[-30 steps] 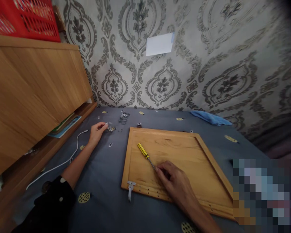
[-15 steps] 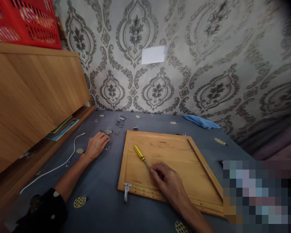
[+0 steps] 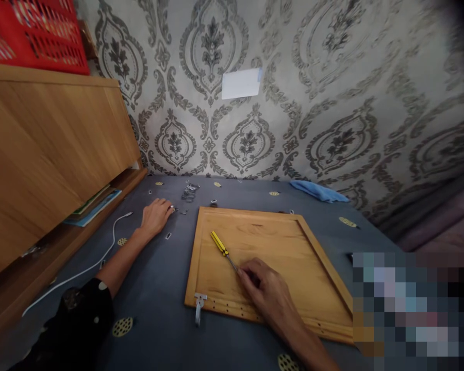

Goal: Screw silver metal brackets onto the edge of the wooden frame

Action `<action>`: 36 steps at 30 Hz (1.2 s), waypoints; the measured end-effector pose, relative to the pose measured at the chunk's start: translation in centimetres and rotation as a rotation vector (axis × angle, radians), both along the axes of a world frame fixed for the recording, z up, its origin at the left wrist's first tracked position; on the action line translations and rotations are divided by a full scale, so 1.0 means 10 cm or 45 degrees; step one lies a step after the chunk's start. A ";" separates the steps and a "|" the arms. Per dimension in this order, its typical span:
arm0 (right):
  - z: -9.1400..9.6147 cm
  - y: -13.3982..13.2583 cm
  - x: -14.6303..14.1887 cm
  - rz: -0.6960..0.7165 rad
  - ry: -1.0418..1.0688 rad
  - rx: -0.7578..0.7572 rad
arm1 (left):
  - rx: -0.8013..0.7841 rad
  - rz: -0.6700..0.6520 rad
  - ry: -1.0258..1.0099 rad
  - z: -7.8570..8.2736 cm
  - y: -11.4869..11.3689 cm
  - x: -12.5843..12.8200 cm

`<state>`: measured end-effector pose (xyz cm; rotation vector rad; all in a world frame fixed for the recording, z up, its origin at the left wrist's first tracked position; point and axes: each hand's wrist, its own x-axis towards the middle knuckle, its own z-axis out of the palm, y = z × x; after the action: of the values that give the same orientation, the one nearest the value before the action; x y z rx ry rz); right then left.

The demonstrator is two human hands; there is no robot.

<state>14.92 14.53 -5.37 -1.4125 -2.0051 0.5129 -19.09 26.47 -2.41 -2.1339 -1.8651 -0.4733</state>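
My left hand reaches onto the cloth at the left, over a small heap of metal hardware. Its fingers are bent and close together; a bit of metal shows at the fingertips, too small to name. My right hand is closed over a wooden panel, gripping the shaft end of a screwdriver. The yellow and black handle lies on the panel, pointing away from me. At the panel's near left corner sits a metal hinge, its arm sticking out past the edge. Small holes run along that near edge.
Loose screws and a cluster of metal hinges lie beyond my left hand. A white cable curves at the left beside a wooden cabinet. A blue cloth lies by the patterned wall.
My left hand has shifted slightly over the small hardware, covering more of it. The right hand and screwdriver hold nearly the same place on the panel. The whole view has moved a little.
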 end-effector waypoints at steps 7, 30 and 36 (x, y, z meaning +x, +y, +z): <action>0.02 -0.02 -0.03 -0.048 0.106 0.004 | -0.017 -0.027 0.010 -0.05 -0.07 0.08; 0.53 2.77 -1.43 -0.022 -0.531 -0.001 | 0.220 -0.140 -0.351 -0.33 -0.02 0.01; 0.39 2.94 -1.48 0.067 -0.612 0.089 | 0.160 -0.122 -0.341 -0.33 0.00 0.01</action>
<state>0.15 43.90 -1.44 -1.5496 -2.4112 0.1250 -18.94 26.42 -5.71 -2.1702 -1.8139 -0.9134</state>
